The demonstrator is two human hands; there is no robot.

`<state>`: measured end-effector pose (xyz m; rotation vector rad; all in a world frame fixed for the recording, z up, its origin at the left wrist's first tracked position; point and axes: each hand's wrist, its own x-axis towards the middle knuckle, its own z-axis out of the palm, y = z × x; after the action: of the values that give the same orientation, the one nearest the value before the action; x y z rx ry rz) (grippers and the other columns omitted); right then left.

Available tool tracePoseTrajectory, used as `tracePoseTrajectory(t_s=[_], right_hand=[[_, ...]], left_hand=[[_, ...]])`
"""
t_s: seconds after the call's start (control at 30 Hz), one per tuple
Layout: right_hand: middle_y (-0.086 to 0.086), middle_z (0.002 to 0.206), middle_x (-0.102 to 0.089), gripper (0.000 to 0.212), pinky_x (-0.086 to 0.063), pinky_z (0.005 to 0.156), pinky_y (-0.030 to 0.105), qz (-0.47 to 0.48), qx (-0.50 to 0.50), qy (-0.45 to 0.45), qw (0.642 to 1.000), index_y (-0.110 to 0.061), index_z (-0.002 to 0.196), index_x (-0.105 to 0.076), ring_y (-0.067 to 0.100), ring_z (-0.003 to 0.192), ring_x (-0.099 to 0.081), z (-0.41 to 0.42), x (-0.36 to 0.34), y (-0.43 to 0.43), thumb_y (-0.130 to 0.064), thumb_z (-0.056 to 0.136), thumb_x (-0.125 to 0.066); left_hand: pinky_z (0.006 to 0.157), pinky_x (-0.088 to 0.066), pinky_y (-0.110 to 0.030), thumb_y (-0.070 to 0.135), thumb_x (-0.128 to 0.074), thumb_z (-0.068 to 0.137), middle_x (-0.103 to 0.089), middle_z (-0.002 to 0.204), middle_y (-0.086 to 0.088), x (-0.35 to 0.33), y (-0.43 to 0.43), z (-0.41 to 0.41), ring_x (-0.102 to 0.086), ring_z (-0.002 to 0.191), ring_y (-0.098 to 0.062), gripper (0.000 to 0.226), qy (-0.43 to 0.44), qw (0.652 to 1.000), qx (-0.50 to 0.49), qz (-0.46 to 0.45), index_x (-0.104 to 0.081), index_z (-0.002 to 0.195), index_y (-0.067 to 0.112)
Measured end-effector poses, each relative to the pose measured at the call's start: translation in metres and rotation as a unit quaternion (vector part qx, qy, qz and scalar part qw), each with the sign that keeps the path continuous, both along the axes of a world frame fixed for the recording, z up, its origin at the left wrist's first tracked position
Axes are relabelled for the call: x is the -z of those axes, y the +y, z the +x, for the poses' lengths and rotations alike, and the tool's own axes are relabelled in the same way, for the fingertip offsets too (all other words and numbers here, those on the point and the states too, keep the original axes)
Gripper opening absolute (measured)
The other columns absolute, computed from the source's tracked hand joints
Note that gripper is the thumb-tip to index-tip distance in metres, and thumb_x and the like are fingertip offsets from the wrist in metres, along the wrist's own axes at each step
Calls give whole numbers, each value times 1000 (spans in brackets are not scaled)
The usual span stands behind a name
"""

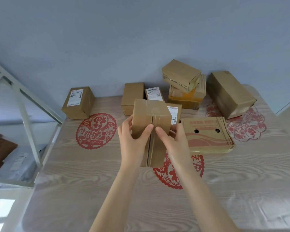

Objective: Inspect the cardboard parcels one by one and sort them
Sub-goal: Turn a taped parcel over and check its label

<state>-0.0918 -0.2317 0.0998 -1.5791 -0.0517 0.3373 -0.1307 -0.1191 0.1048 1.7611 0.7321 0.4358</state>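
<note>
Head: parcel (151, 113) gripped between left hand (133, 141), right hand (173, 141).

Wood-grain table (74, 190) with red paper-cut decals (96, 130); white metal rack (26, 118) at left; blue wall (141, 30)

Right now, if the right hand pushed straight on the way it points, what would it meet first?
The right hand grips the held parcel, so that comes first; past it, probably the labelled parcel just behind, though depth is unclear.

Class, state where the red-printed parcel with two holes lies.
Head view: the red-printed parcel lies flat on the table, right of centre, beside the right hand.
</note>
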Motion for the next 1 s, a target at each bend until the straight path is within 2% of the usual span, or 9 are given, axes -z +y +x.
tracePoseTrajectory(t_s=[0.17, 0.33, 0.47, 0.57, 0.67, 0.73, 0.8, 0.93, 1.0], right_hand=[[-19, 102, -59, 43, -46, 65, 3, -14, 42, -9, 999, -22, 118, -46, -19, 82, -58, -11, 11, 5, -27, 87, -75], [-19, 102, -58, 43, -44, 72, 12, -16, 39, -17, 999, -24, 119, -46, -3, 91, -58, -7, 14, 11, -28, 87, -75], [-16, 110, -58, 46, -46, 71, 5, -31, 32, -37, 998, -27, 119, -48, -3, 98, -58, -20, 33, 18, -21, 84, -78], [-11, 113, -61, 43, -50, 78, 12, -12, 50, -31, 998, -29, 117, -49, 3, 102, -61, -23, 48, 19, -21, 85, -76], [-12, 112, -64, 37, -53, 89, 27, 12, 48, -2, 999, -25, 120, -53, 5, 103, -63, -23, 64, 20, -22, 89, -73], [-13, 111, -67, 38, -53, 93, 31, 27, 48, 8, 998, -22, 123, -57, 5, 103, -64, -25, 77, 21, -22, 89, -73], [-11, 112, -68, 40, -54, 90, 28, 37, 52, -3, 998, -20, 125, -58, 4, 101, -66, -27, 90, 21, -20, 88, -74], [-12, 116, -67, 49, -54, 79, 15, 75, -2, -2, 997, -26, 130, -56, -3, 99, -65, -30, 117, 18, -15, 86, -74], [-13, 125, -65, 59, -55, 90, 24, 101, -30, 14, 994, -35, 138, -51, 1, 110, -64, -32, 134, 18, -17, 87, -73]], left_hand=[[79, -41, -9, 26, -77, 87, -47, 129, 6, 12, 4, -10, -51, 108, 0, 65, 2, 999, 28, -19, -47, 144, 21], [84, -43, -10, 26, -76, 88, -56, 134, 7, 28, 13, -18, -55, 118, -6, 62, -26, 998, 19, -46, -50, 144, 21], [79, -41, -11, 30, -73, 89, -59, 133, 5, 46, 20, -24, -55, 118, -6, 54, -21, 997, 9, -77, -53, 138, 22], [87, -46, -13, 24, -76, 88, -51, 134, 5, 59, 24, -31, -51, 112, 9, 61, -10, 997, 64, -48, -48, 142, 23], [86, -36, 4, 17, -76, 87, -39, 128, 15, 74, 24, -39, -34, 105, 33, 75, -10, 992, 125, 6, -34, 149, 30], [81, -30, 10, 17, -74, 90, -34, 131, 17, 85, 24, -42, -28, 104, 38, 79, -13, 990, 139, 25, -28, 152, 33], [89, -33, 4, 24, -75, 90, -35, 136, 16, 93, 27, -43, -31, 111, 33, 82, -20, 989, 144, 5, -25, 153, 39], [110, -46, -38, 55, -75, 70, -46, 146, 11, 118, 34, -42, -51, 129, -4, 90, -45, 987, 112, -104, -31, 149, 52], [107, -49, -36, 43, -78, 81, -48, 146, 10, 134, 31, -42, -53, 128, -5, 84, -62, 986, 101, -116, -31, 151, 46]])
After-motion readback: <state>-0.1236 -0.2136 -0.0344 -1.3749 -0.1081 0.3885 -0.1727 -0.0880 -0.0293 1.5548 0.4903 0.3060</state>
